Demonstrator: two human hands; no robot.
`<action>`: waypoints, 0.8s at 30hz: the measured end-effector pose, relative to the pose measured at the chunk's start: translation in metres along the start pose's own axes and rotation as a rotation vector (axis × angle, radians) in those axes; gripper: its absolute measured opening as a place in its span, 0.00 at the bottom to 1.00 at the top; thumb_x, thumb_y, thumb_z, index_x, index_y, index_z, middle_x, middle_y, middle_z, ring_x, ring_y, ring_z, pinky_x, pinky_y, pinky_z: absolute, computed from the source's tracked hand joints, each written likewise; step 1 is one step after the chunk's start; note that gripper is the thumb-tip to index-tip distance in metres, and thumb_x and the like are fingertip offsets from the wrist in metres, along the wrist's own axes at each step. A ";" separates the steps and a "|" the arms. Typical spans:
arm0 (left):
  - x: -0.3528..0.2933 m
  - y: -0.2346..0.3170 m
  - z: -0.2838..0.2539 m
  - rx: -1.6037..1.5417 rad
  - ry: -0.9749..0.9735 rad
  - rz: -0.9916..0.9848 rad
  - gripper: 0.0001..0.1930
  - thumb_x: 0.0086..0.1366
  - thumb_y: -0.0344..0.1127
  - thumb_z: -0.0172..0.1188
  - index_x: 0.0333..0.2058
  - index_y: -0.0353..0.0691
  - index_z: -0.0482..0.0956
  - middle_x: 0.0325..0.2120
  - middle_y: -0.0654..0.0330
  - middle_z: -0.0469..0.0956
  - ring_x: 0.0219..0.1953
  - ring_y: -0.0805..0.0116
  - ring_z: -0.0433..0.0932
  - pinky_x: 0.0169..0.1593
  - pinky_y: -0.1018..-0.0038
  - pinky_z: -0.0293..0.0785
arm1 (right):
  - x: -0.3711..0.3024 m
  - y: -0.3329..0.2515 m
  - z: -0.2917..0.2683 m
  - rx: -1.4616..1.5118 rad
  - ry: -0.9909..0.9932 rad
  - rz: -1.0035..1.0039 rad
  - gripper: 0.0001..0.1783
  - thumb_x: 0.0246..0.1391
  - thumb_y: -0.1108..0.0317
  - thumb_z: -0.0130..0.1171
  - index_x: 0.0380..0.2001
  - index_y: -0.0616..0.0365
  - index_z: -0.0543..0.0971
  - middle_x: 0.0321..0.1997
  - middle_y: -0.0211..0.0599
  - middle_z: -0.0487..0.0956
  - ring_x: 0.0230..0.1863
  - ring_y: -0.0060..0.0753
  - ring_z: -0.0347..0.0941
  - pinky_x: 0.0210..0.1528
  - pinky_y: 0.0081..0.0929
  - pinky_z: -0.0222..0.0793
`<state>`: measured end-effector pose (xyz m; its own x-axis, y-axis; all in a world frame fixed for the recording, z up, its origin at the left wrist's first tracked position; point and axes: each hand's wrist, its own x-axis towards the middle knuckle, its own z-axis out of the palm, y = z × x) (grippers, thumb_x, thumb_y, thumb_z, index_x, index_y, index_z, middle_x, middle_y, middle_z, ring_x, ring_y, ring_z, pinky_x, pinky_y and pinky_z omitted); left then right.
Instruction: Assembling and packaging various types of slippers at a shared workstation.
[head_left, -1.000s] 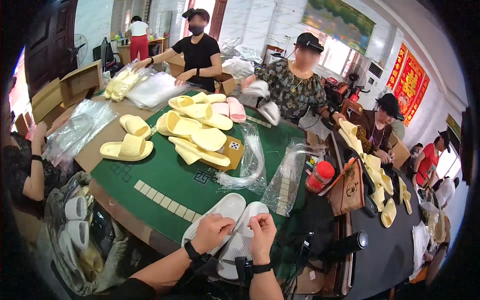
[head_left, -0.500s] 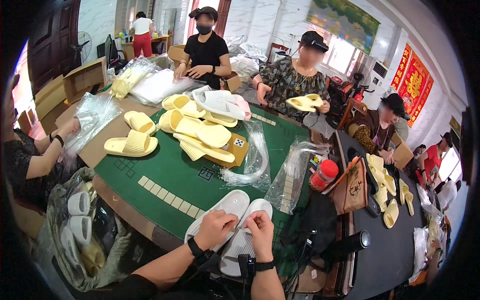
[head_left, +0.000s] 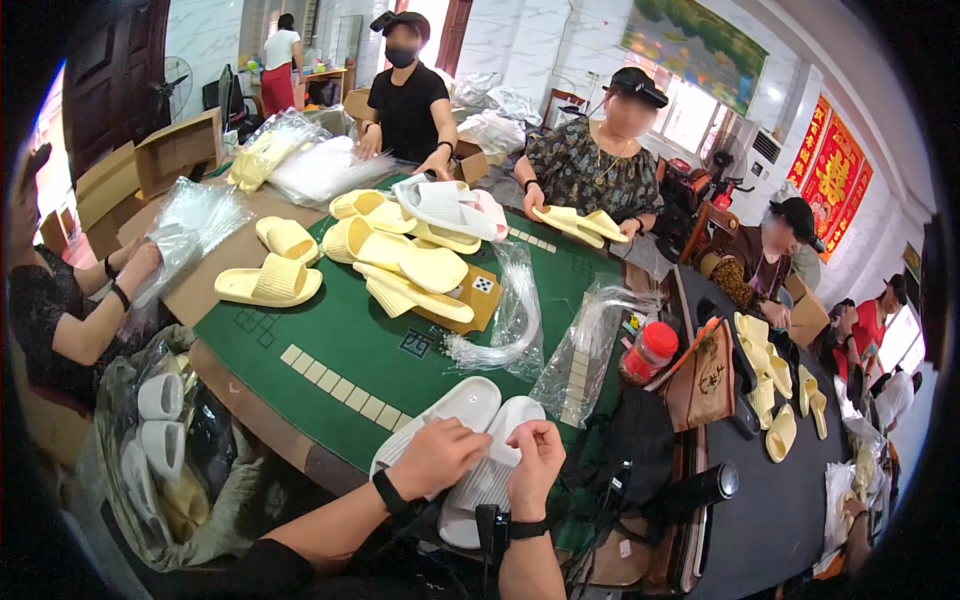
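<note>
A pair of white slide slippers (head_left: 473, 405) lies at the near edge of a green table, toes pointing away from me. Over the left slipper's ribbed strap is my left hand (head_left: 440, 456), its fingers curled closed. My right hand (head_left: 536, 462) hovers at the right slipper's strap, thumb and forefinger pinched together. Anything between the fingertips is too thin to make out. A small gap parts the two hands. Beyond them lies a bundle of thin white plastic ties (head_left: 500, 345) in a clear bag, with a second bag of ties (head_left: 590, 340) to its right.
Yellow slippers (head_left: 385, 250) are piled mid-table, with one grey pair on top. A red-lidded jar (head_left: 650, 350), a brown pouch (head_left: 700, 365) and a black bottle (head_left: 705, 485) stand at right. An open sack of slippers (head_left: 215, 490) sits at left. Several co-workers surround the tables.
My hands have drawn slightly apart, the right shifting a little to the right. Across the table, a co-worker has lowered a yellow slipper pair and now holds it with both hands.
</note>
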<state>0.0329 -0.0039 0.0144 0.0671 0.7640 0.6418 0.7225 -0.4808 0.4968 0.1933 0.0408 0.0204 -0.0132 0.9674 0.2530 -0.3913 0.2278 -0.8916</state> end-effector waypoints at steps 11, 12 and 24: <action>-0.015 0.020 0.001 0.179 -0.335 0.032 0.23 0.63 0.58 0.60 0.35 0.41 0.74 0.32 0.54 0.74 0.38 0.52 0.78 0.39 0.59 0.75 | 0.026 -0.012 -0.040 -0.085 0.281 -0.084 0.05 0.65 0.72 0.54 0.33 0.58 0.74 0.27 0.26 0.71 0.28 0.19 0.66 0.32 0.19 0.61; -0.018 0.019 -0.004 0.204 -0.310 -0.009 0.23 0.63 0.58 0.60 0.35 0.41 0.74 0.32 0.54 0.74 0.38 0.52 0.78 0.39 0.59 0.75 | 0.027 -0.009 -0.044 -0.095 0.258 -0.078 0.06 0.66 0.71 0.53 0.33 0.58 0.74 0.26 0.26 0.71 0.28 0.18 0.65 0.32 0.19 0.61; 0.028 -0.073 -0.236 1.123 0.337 -0.062 0.27 0.54 0.49 0.69 0.54 0.55 0.78 0.44 0.57 0.76 0.51 0.53 0.73 0.54 0.56 0.68 | 0.024 -0.002 -0.038 -0.346 0.038 -0.030 0.07 0.67 0.69 0.54 0.34 0.59 0.75 0.25 0.27 0.70 0.28 0.18 0.64 0.31 0.20 0.59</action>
<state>-0.1805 -0.0489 0.1344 -0.0533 0.5391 0.8406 0.9309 0.3314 -0.1536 0.2284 0.0680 0.0137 0.0306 0.9617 0.2723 -0.0558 0.2736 -0.9602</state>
